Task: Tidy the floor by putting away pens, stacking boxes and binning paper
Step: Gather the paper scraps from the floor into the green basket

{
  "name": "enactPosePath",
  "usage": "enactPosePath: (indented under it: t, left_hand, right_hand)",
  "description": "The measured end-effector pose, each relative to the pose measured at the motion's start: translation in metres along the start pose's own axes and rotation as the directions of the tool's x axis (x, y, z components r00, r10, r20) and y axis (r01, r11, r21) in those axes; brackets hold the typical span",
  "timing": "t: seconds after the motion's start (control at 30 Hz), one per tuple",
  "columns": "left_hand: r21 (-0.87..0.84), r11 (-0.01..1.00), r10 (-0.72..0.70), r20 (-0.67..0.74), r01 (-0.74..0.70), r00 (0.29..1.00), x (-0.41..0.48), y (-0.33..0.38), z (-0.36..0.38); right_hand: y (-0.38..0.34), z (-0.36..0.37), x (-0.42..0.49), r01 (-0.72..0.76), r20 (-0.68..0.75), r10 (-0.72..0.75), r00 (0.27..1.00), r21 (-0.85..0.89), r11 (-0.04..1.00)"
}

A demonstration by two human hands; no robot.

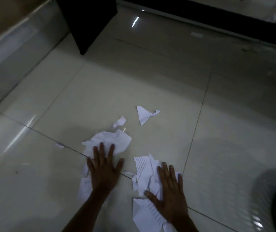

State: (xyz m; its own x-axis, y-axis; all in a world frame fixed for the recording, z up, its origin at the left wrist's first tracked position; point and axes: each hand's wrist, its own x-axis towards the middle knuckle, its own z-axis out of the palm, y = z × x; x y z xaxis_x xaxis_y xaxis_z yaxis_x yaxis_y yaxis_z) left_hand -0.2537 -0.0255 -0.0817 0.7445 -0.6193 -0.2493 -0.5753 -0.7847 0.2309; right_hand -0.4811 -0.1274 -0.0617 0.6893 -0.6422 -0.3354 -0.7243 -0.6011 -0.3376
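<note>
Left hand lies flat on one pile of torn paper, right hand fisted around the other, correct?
Not the fist: the head view shows the right hand also lying flat, fingers straight, on the right paper pile. The left hand is flat on the left paper pile.

Head view, looking down, floor [133, 84] near

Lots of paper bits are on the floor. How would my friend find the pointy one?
Start at the pale tiled floor in front of the dark furniture. Beyond the paper heaps under the left hand and right hand lie loose scraps. The pointy scrap is the farthest, rightmost one: a flat triangle with a twisted tail, unlike its small crumpled neighbour.
</note>
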Motion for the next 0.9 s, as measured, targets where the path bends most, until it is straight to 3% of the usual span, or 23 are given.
enactPosePath:
  t: [0.13,0.2,0.27,0.33,0.43,0.53,0.6,0.7,0.83,0.9]
  left_hand:
    - [-0.084,0.972,0.221,0.025,-0.218,0.975,-0.031,0.036,0.006]
    - [-0.242,0.931,0.277,-0.024,-0.274,0.961,-0.038,0.038,0.003]
    - [-0.312,0.909,0.247,-0.129,-0.275,0.961,-0.032,0.021,-0.008]
    - [-0.245,0.946,0.159,-0.215,-0.211,0.964,-0.017,-0.009,-0.022]
    - [-0.239,0.968,-0.149,-0.283,0.08,0.947,0.013,-0.07,-0.044]
    - [-0.244,0.929,-0.32,-0.153,0.278,0.935,0.035,-0.108,-0.052]
    - [-0.235,0.925,-0.323,-0.064,0.3,0.944,0.041,-0.112,-0.047]
    - [-0.181,0.935,-0.317,-0.037,0.305,0.948,0.04,-0.096,-0.037]
    - [-0.108,0.974,-0.198,-0.001,0.197,0.98,0.031,-0.059,-0.029]
    - [-0.154,0.975,-0.155,0.031,0.158,0.987,0.024,-0.038,-0.026]
  right_hand:
    - [0.002,-0.005,0.002,0.251,-0.081,-0.242,0.967,0.148,0.956]
    - [0.001,-0.023,0.011,0.289,-0.16,-0.252,0.954,0.283,0.915]
    - [0.001,-0.048,0.034,0.272,-0.172,-0.226,0.959,0.32,0.908]
    - [0.007,-0.067,0.068,0.283,-0.202,-0.242,0.949,0.214,0.935]
    - [0.011,-0.087,0.132,0.25,-0.185,-0.232,0.955,0.081,0.965]
    - [-0.004,-0.1,0.193,0.207,-0.168,-0.197,0.966,0.044,0.977]
    - [-0.024,-0.102,0.221,0.21,-0.134,-0.201,0.971,0.058,0.976]
    - [-0.058,-0.092,0.24,0.265,-0.039,-0.264,0.964,0.04,0.963]
    - [-0.09,-0.062,0.233,0.401,0.143,-0.381,0.913,-0.154,0.903]
    - [-0.09,-0.049,0.216,0.47,0.179,-0.438,0.881,-0.219,0.855]
